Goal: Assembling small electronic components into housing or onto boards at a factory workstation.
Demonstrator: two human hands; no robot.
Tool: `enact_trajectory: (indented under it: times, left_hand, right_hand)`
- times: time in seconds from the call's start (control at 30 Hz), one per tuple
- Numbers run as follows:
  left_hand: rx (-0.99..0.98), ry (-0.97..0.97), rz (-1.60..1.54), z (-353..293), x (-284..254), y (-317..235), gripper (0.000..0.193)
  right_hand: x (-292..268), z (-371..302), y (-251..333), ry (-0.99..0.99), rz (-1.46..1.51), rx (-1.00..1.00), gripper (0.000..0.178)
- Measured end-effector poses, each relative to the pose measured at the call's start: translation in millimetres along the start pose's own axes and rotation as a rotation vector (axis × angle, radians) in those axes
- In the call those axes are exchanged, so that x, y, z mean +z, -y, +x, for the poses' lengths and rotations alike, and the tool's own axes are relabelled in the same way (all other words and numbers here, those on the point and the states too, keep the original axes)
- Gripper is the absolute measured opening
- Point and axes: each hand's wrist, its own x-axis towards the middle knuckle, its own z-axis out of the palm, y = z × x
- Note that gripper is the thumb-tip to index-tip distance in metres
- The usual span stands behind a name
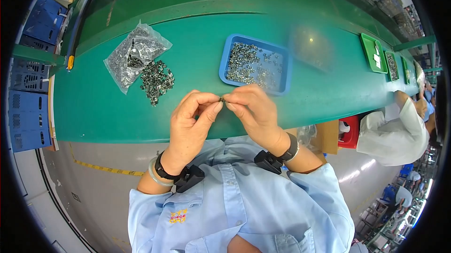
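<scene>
Nearest the camera, two forearms in light blue sleeves rise from the lower edge, each wrist wearing a black strap. The left hand (190, 121) and the right hand (253, 112) meet above the near edge of the green surface (94, 107). Thumb and forefinger of each hand are pinched together on one small dark metal part (221, 98), held between the two sets of fingers, clear of the surface. Just beyond the right hand sits a blue tray (224, 65) filled with small metal parts. Farther left lie a loose heap of dark parts (157, 81) and, touching it, a clear plastic bag (134, 56) of more. Far right, another person in white (394, 135) sits beside green trays (371, 53).
</scene>
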Motion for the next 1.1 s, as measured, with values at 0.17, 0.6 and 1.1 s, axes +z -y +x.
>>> enact_trajectory:
  times: [0.17, 0.6, 1.1]
  left_hand:
    - [0.236, 0.005, 0.337, 2.3, -1.1, -5.0, 0.011]
    - [0.644, 0.030, 0.707, 8.7, 3.1, -2.7, 0.021]
    - [0.650, 0.012, 0.671, 10.0, 2.6, -2.1, 0.026]
  right_hand:
    - [-2.9, 0.9, 3.6, 0.009, 0.009, 0.042, 0.014]
    - [-17.5, 5.5, 3.3, 0.105, -0.117, -0.014, 0.013]
    - [-21.1, 12.0, 8.8, 0.177, -0.150, -0.016, 0.011]
